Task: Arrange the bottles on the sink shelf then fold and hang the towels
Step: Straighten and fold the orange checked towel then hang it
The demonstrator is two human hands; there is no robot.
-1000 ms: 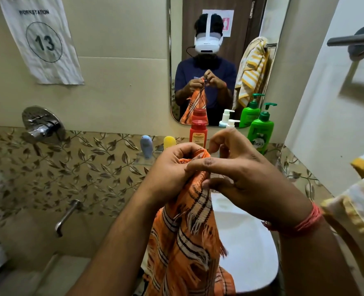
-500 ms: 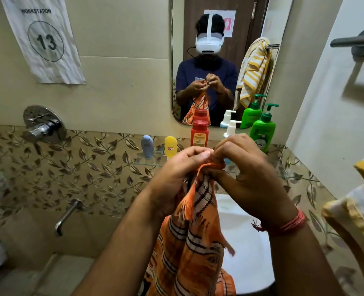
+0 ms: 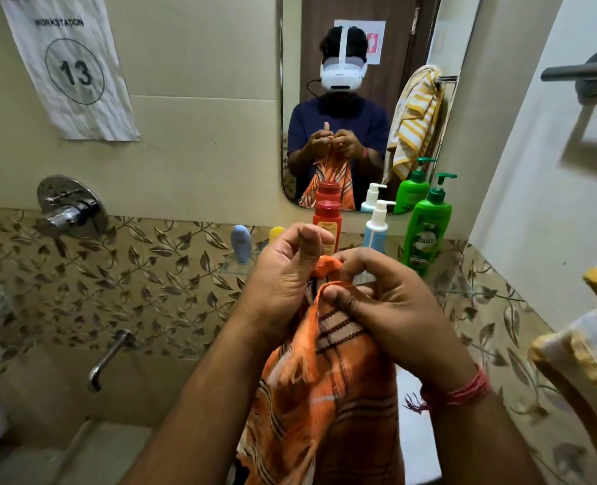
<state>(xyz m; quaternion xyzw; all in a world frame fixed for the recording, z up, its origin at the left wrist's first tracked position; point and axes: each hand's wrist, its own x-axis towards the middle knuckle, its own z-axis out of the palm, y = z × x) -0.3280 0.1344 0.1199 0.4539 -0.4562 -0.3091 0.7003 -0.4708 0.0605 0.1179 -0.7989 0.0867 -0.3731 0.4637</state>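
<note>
An orange checked towel [image 3: 325,386] with dark stripes and a fringe hangs from both my hands in front of the sink. My left hand [image 3: 286,278] grips its top edge, thumb raised. My right hand [image 3: 384,302] pinches the same edge just to the right, thumb pressed on the cloth. Behind my hands a glass shelf [image 3: 236,266] carries a grey-blue bottle [image 3: 241,243], a yellow bottle [image 3: 276,233], a red bottle [image 3: 328,222], a white-and-blue pump bottle [image 3: 377,225] and a green pump bottle [image 3: 428,225]. My hands hide the shelf's middle.
A yellow-striped white towel [image 3: 584,344] hangs at the right edge. A metal towel bar [image 3: 580,70] sticks out of the right wall. The white sink [image 3: 412,432] lies below my wrists. A shower valve [image 3: 71,208] and spout [image 3: 108,358] are on the left wall.
My hands shifted their hold along the towel's top edge and drew it tighter together. My left thumb now points up. The fringe that dangled beside my left hand has dropped lower.
</note>
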